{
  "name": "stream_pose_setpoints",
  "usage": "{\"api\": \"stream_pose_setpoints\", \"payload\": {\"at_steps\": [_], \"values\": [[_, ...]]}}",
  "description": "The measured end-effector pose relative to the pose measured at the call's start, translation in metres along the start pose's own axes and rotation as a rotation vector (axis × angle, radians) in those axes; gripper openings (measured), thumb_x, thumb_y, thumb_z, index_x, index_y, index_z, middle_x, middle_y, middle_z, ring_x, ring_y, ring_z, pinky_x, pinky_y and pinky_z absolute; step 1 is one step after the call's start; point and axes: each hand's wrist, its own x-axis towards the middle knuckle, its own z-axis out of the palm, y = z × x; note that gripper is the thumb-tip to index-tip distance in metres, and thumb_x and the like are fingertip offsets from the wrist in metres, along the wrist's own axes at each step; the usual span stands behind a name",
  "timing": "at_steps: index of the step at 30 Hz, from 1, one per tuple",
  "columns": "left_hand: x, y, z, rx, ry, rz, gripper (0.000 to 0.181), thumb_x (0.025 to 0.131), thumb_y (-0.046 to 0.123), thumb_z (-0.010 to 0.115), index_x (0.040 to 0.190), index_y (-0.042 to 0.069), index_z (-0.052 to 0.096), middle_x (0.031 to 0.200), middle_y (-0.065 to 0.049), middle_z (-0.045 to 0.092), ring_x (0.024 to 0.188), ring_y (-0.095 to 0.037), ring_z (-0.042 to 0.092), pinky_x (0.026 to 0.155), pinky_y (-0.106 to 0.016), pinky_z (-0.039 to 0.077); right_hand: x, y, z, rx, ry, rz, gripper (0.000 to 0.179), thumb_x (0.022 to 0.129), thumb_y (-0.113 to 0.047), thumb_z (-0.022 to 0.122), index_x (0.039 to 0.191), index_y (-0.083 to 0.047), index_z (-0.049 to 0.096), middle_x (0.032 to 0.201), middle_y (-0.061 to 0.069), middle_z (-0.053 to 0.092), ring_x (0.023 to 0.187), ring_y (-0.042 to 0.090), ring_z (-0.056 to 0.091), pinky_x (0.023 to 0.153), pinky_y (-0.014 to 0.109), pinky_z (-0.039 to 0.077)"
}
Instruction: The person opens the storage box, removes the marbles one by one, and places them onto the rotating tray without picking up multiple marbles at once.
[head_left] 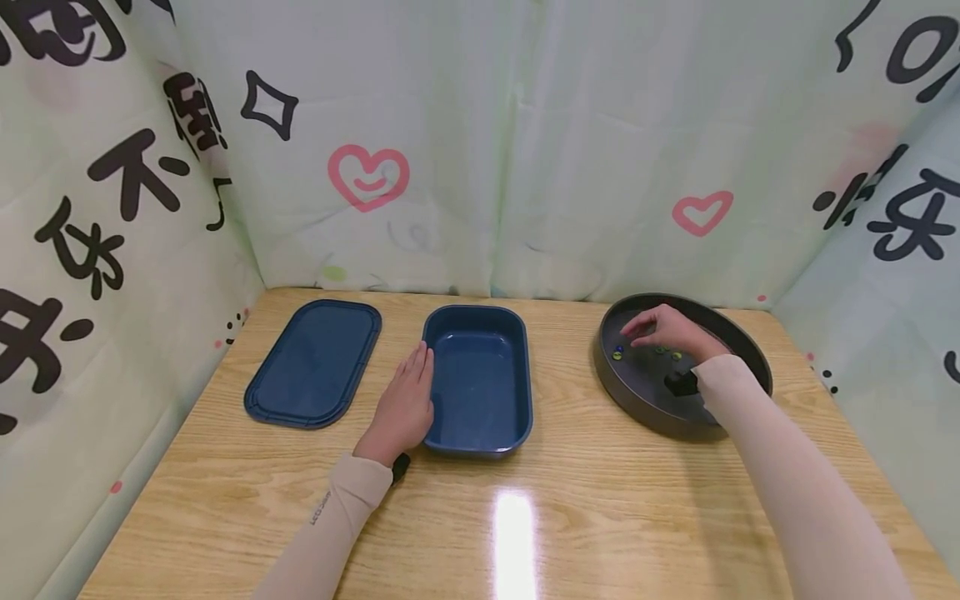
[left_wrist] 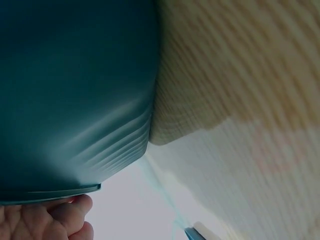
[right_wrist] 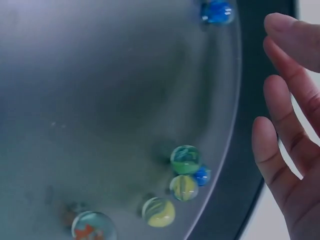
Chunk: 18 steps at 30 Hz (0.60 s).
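Note:
My left hand [head_left: 402, 407] lies with straight fingers along the left rim of a deep blue rectangular container [head_left: 483, 387]. In the left wrist view its fingertips [left_wrist: 70, 217] touch the rim beside the container's ridged outer wall. Over a round dark pan [head_left: 637, 404] hangs my right hand [head_left: 672, 332], its fingers bent loosely and spread, nothing between them. Glass marbles lie on the pan's floor near its wall: a green one [right_wrist: 185, 159], yellow-striped ones [right_wrist: 158, 212], a blue one [right_wrist: 218, 11] and a larger orange-patterned one [right_wrist: 93, 227].
A flat blue lid [head_left: 313, 362] lies on the wooden table [head_left: 600, 517] left of the container. Behind the table hangs a pale printed curtain [head_left: 480, 150], with more of it along both sides. The pan's raised wall surrounds the marbles.

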Motion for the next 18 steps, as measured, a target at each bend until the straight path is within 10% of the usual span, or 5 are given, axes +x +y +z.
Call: {"api": "stream_pose_setpoints", "payload": {"at_steps": [18], "values": [[0.000,-0.001,0.002,0.015,0.006,-0.003,0.061,0.094,0.008,0.045,0.148,-0.005,0.018,0.157,-0.019,0.010,0.146,-0.031,0.014,0.120,-0.043,0.017,0.021,0.013,0.012,-0.045,-0.106,-0.082,0.021,0.075,0.004,0.071,0.097,0.004,0.073,0.096,0.021,0.070,0.086,0.025,0.069,0.068,0.019,0.054]]}}
